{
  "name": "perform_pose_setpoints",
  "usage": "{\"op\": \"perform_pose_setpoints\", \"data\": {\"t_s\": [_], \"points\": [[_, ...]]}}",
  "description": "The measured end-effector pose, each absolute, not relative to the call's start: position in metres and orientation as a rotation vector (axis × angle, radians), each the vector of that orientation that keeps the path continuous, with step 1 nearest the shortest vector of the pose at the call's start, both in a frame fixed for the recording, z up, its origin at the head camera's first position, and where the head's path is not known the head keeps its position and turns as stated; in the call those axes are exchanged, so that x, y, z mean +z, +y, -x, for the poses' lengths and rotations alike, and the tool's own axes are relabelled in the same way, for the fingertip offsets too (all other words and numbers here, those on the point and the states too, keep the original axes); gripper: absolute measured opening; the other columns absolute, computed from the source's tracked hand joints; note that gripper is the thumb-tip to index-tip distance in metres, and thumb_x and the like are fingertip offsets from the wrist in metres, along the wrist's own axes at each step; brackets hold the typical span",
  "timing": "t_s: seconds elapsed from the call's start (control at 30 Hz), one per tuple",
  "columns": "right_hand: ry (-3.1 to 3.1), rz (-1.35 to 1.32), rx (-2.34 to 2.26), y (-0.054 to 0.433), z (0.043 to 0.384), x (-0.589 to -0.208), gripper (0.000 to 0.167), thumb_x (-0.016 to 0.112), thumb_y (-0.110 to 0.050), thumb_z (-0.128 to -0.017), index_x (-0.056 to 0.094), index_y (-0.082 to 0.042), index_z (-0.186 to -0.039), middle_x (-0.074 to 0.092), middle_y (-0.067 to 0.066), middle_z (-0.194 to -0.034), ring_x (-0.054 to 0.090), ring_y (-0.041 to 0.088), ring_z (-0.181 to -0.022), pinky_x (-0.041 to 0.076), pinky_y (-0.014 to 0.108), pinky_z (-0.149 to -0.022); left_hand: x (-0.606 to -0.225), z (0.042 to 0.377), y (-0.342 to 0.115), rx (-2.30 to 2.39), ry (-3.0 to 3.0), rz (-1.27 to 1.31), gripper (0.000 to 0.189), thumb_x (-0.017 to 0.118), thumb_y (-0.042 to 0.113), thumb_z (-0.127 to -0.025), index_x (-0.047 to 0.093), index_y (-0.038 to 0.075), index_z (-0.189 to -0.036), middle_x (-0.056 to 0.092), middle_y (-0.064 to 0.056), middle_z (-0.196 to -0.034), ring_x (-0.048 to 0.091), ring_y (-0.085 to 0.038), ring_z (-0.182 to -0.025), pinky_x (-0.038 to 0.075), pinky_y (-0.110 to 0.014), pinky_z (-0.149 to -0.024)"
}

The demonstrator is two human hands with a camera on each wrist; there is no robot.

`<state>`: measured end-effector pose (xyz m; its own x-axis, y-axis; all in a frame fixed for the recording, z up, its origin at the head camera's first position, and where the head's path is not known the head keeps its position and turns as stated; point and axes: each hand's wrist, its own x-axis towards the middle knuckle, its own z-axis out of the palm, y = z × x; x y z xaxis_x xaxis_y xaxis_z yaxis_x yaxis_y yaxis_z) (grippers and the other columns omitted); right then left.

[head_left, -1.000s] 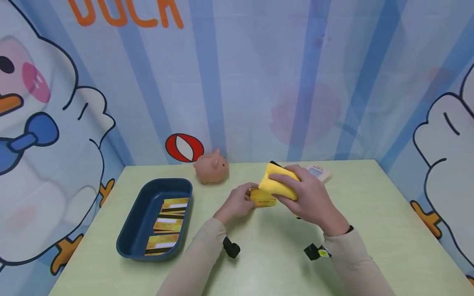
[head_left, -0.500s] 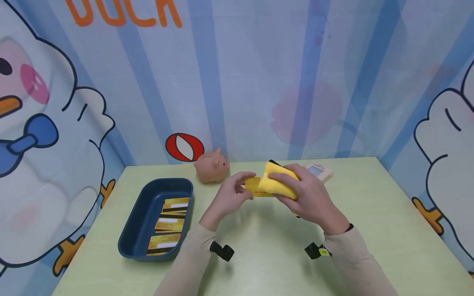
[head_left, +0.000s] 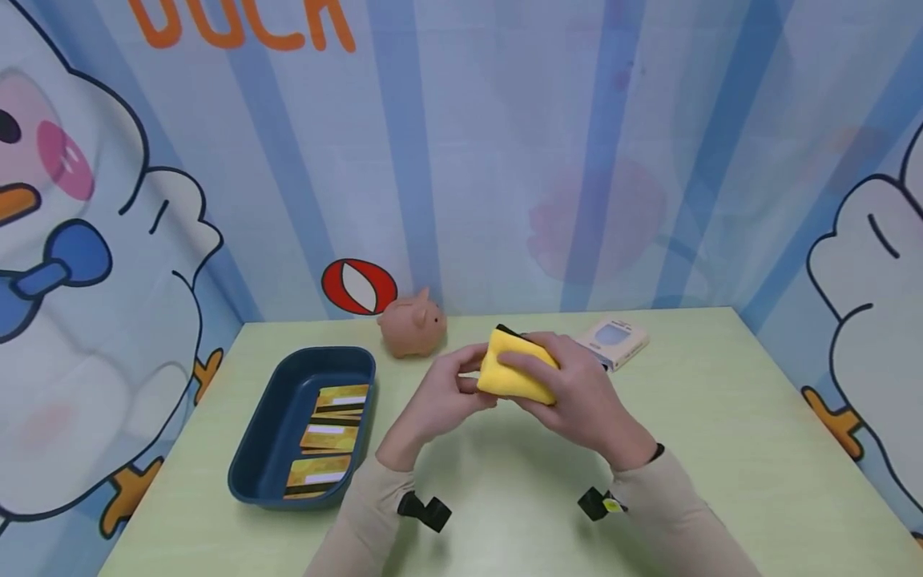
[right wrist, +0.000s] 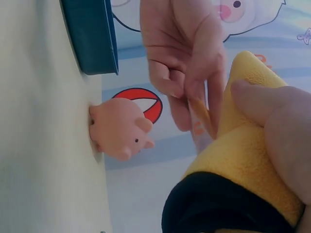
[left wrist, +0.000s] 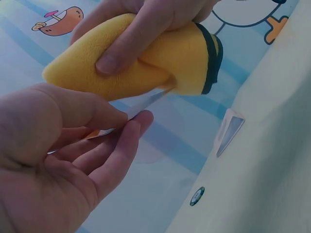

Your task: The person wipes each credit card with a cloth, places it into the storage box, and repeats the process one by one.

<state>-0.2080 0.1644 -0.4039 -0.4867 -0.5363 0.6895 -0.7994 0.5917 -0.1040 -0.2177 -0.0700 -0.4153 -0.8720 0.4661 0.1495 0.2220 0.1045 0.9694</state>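
Note:
My right hand [head_left: 580, 401] grips a folded yellow cloth [head_left: 515, 367] with a fuzzy surface and a dark edge. Just to its left, my left hand [head_left: 440, 397] pinches a thin card [left wrist: 150, 99] between thumb and fingertips. In the left wrist view the card appears edge-on, its far end running up against the underside of the cloth. From the head the cloth hides the card. The right wrist view has the left hand's fingers on the card [right wrist: 199, 114] beside the cloth. Both hands are raised over the table.
A dark blue tray [head_left: 248, 437] on the left holds several gold cards [head_left: 328, 437]. Behind the hands stand a pink piggy bank [head_left: 413, 327] and, further right, a pale flat box [head_left: 614, 341]. A patterned backdrop [head_left: 490, 160] rises at the table's far edge.
My left hand has lifted the card up to the cloth. My right hand has moved left and slightly down with the cloth, which now covers the card in the head view.

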Motion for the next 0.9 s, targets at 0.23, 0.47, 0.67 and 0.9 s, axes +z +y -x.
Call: {"op": "perform_pose_setpoints", "data": {"t_s": [0.23, 0.47, 0.67, 0.9], "points": [[-2.225, -1.087, 0.586, 0.158, 0.205, -0.407, 0.059, 0.091, -0.032, -0.083, 0.067, -0.027, -0.137, 0.062, 0.013, -0.131, 0.063, 0.032, -0.105, 0.058, 0.048, -0.083, -0.415, 0.214, -0.069, 1.864, 2.184, -0.726, 0.066, 0.071, -0.011, -0.092, 0.05, 0.004, -0.153, 0.062, -0.018, -0.133, 0.073, -0.031, -0.113, 0.062, -0.036, -0.092], [-2.263, -1.093, 0.599, 0.157, 0.203, -0.407, 0.055, 0.073, -0.057, -0.094, 0.066, -0.028, -0.14, 0.06, 0.012, -0.135, 0.061, 0.029, -0.108, 0.055, 0.044, -0.083, -0.413, 0.21, -0.068, 1.892, 2.18, -0.738, 0.06, 0.071, -0.009, -0.093, 0.054, 0.004, -0.149, 0.065, -0.015, -0.133, 0.071, -0.027, -0.111, 0.061, -0.035, -0.093], [-2.24, -1.074, 0.607, 0.156, 0.203, -0.409, 0.051, 0.075, -0.052, -0.095, 0.067, -0.027, -0.138, 0.061, 0.013, -0.134, 0.061, 0.029, -0.104, 0.056, 0.044, -0.08, -0.411, 0.209, -0.064, 1.937, 2.145, -0.764, 0.057, 0.069, -0.013, -0.092, 0.056, 0.003, -0.145, 0.063, -0.017, -0.13, 0.069, -0.026, -0.105, 0.061, -0.034, -0.093], [-2.23, -1.033, 0.575, 0.159, 0.204, -0.406, 0.059, 0.09, -0.032, -0.083, 0.067, -0.025, -0.137, 0.062, 0.014, -0.132, 0.062, 0.031, -0.105, 0.058, 0.048, -0.083, -0.404, 0.207, -0.062, 2.024, 2.074, -0.737, 0.065, 0.068, -0.014, -0.093, 0.052, 0.007, -0.152, 0.06, -0.018, -0.138, 0.072, -0.03, -0.108, 0.061, -0.037, -0.094]]}}
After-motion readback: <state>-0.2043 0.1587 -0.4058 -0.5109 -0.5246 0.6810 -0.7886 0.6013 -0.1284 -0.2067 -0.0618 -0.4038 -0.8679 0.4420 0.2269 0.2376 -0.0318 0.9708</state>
